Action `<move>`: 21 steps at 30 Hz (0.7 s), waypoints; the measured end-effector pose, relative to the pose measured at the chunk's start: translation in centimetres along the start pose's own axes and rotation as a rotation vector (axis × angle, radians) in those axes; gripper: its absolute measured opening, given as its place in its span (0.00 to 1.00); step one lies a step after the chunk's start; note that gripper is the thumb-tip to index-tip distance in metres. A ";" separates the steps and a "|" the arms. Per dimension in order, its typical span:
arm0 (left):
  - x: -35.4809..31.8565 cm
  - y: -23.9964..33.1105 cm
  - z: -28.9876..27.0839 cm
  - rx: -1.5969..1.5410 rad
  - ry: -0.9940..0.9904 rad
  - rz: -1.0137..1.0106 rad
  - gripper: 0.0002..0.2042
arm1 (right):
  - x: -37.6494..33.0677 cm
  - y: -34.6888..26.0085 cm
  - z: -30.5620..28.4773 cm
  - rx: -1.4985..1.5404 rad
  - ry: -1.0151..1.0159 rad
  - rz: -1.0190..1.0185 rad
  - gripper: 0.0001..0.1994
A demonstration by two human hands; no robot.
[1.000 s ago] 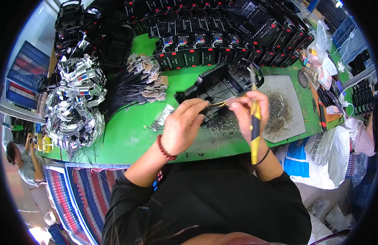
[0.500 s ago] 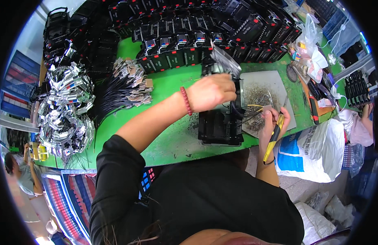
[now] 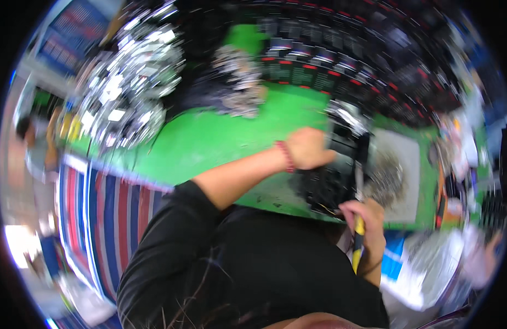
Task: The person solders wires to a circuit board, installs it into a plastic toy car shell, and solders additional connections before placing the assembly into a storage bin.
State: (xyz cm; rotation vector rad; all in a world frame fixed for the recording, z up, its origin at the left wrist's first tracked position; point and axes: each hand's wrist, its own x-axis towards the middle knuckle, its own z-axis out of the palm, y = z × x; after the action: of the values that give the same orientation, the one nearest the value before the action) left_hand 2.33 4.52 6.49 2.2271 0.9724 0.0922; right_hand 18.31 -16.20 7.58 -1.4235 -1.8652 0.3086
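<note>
The left hand (image 3: 308, 149) is reaching across the green bench (image 3: 220, 142) and resting on the upper left side of a black plastic unit (image 3: 330, 183), its fingers curled over the unit's edge and pressing on it; motion blur is hiding whether they are closing around anything smaller. A red bead bracelet (image 3: 286, 156) is sitting on that wrist. The right hand (image 3: 364, 216) is lying just below the unit, nearer the body, fingers wrapped tight around a screwdriver (image 3: 358, 219) with a yellow and black handle; the metal shaft is pointing up from the fist along the unit's right side, and the handle is sticking out below the fist toward the black sleeve. The black unit is lying on the bench between the two hands, touching the left one. Just right of both hands a grey tray (image 3: 401, 181) is holding a blurred heap of small metal parts. Beyond the left hand, farther from the body, rows of similar black units (image 3: 319, 66) are lining the far edge of the bench, and well to the left of the left hand shiny silver bundles (image 3: 127, 82) are piling up
</note>
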 end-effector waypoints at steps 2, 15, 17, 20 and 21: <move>0.1 -0.5 1.0 -0.104 0.040 0.053 0.25 | -0.6 -1.0 -0.3 0.079 -0.022 0.100 0.13; -30.7 -10.8 -15.0 -0.163 0.763 -0.377 0.14 | 2.6 2.8 5.3 0.449 0.423 0.045 0.21; -40.9 -14.6 -15.1 -0.015 0.843 -0.402 0.14 | 3.4 2.5 6.2 0.431 0.384 0.031 0.21; -54.1 -16.3 -13.5 -0.203 0.864 -0.839 0.14 | 4.3 2.9 8.4 0.550 0.310 0.094 0.21; -57.1 -16.6 -12.9 -0.046 0.727 -1.140 0.14 | 4.4 2.7 9.0 0.557 0.285 0.095 0.21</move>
State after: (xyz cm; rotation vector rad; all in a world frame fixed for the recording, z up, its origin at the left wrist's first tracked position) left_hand -53.03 -18.41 17.25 1.2780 2.4321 0.3990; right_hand 13.68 -9.06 1.70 -1.1020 -1.3437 0.5875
